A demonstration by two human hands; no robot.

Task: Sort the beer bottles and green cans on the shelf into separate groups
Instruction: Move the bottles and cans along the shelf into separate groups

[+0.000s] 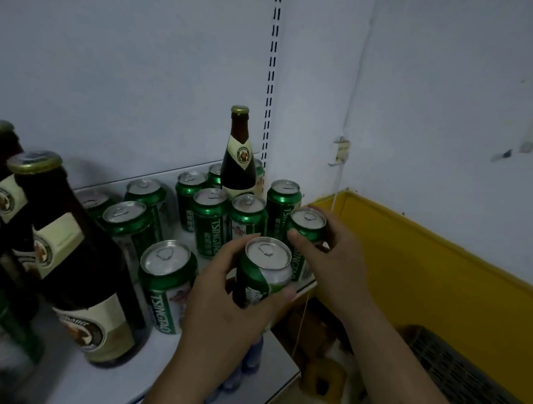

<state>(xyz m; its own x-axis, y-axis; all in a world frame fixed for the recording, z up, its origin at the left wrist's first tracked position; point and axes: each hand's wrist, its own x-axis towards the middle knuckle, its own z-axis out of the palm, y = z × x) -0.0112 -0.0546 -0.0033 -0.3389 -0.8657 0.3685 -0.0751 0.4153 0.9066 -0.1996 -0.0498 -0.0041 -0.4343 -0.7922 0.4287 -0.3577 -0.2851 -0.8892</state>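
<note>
A green can (266,273) was held in the left hand (229,295), with the fingers and thumb wrapped round its side. It was tipped a little, near the front edge of the white shelf (111,379). The writing on it could not be read. Just behind it, a second green can (307,224) was gripped near its top by the right hand (330,251), at the right end of the shelf. Part of the word TSINGTAO was seen on it.

More green cans were stood close by. TSINGTAO was printed in white down the side of the front can (165,284) and of a middle can (209,222). A brown bottle (239,157) with a gold cap and a cream label was stood upright among the cans at the back. More bottles (80,254) of the same kind were grouped on the left. Their label words were too dim to be read. A yellow panel (426,256) was seen to the right.
</note>
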